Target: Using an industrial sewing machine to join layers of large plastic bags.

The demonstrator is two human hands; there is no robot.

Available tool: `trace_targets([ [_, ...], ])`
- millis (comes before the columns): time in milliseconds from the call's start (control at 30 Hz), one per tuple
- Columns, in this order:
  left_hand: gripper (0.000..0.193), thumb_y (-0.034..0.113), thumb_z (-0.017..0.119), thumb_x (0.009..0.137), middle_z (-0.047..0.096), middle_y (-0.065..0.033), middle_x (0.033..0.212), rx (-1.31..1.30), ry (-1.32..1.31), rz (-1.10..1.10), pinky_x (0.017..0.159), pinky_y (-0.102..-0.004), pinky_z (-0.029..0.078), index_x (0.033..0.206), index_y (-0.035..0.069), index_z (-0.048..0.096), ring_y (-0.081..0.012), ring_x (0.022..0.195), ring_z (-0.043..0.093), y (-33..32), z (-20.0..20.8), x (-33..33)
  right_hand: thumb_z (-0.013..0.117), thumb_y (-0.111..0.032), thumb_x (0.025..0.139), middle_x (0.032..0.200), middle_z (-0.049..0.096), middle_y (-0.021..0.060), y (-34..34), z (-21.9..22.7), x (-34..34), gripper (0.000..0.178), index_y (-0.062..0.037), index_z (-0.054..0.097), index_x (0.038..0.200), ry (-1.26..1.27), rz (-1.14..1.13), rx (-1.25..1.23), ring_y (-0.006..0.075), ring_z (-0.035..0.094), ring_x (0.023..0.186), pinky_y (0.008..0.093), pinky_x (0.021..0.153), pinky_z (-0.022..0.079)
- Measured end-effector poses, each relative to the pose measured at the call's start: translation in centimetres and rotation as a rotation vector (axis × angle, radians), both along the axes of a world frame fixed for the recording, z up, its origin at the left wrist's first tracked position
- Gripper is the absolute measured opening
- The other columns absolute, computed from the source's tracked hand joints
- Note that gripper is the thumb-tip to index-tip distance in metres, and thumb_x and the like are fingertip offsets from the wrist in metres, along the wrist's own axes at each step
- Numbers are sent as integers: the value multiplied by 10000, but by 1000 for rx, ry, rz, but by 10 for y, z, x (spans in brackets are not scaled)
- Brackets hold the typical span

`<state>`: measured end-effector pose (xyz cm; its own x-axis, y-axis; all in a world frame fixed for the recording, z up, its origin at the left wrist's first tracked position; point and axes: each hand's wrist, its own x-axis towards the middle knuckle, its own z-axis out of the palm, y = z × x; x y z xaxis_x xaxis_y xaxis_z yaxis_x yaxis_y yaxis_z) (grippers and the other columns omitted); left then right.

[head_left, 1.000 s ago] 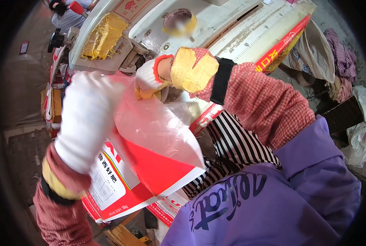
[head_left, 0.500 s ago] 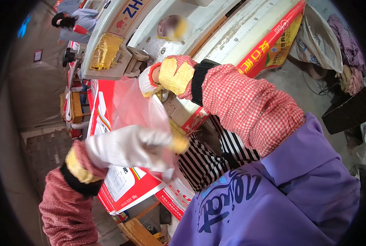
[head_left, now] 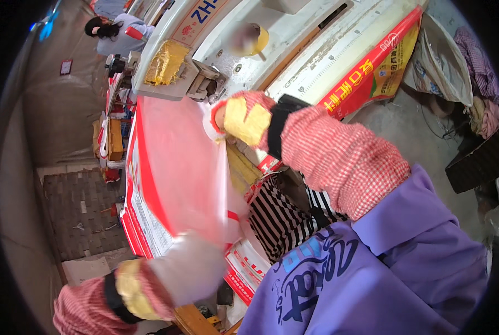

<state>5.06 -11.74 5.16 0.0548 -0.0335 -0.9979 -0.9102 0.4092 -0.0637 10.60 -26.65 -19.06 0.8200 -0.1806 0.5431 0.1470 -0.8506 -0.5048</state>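
A thin pink translucent plastic sheet (head_left: 182,162) spreads over a stack of red and white printed bags (head_left: 143,223), its near part smeared by motion. At the sheet's far right corner, beside the head of a large white sewing machine (head_left: 165,50), my right hand (head_left: 219,120) is closed on the edge; its fingertips are partly hidden. My left hand (head_left: 191,268), in a white glove, is blurred at the sheet's near end. Its fingers cannot be made out. Both forearms wear red checked sleeves with black bands and yellow tape.
A roll with a yellow rim (head_left: 255,39) sits on the machine bed. Along its front runs a red and yellow printed strip (head_left: 367,72). A white sack (head_left: 439,61) and a dark box (head_left: 476,162) stand at right. Another person (head_left: 118,33) is at the far left.
My left hand has moved down toward me, and the pink sheet now lies spread out instead of bunched. My right hand has shifted slightly nearer, staying by the machine head.
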Motion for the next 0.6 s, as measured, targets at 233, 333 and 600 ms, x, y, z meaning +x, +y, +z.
trace_targets([
  [233,99,148,586,697,563,-91,573,-257,631,-44,466,-377,454,723,68,638,-267,499,566,4,-78,-35,539,-131,748,640,606,69,98,48,-42,193,-32,660,861,525,-487,-12,198,600,591,350,417,440],
  [333,87,139,580,701,607,-67,635,-247,336,168,485,-370,458,726,98,652,-259,573,609,-20,-26,-11,446,-140,821,692,570,92,97,30,-62,272,-54,550,1057,433,-464,6,200,588,551,382,339,401],
  [600,168,202,579,670,589,-125,582,-272,334,69,520,-383,477,601,61,638,-291,599,612,-42,-48,-11,444,-176,857,746,595,84,53,-54,77,234,-93,586,1023,494,-420,-156,232,597,618,385,525,485],
])
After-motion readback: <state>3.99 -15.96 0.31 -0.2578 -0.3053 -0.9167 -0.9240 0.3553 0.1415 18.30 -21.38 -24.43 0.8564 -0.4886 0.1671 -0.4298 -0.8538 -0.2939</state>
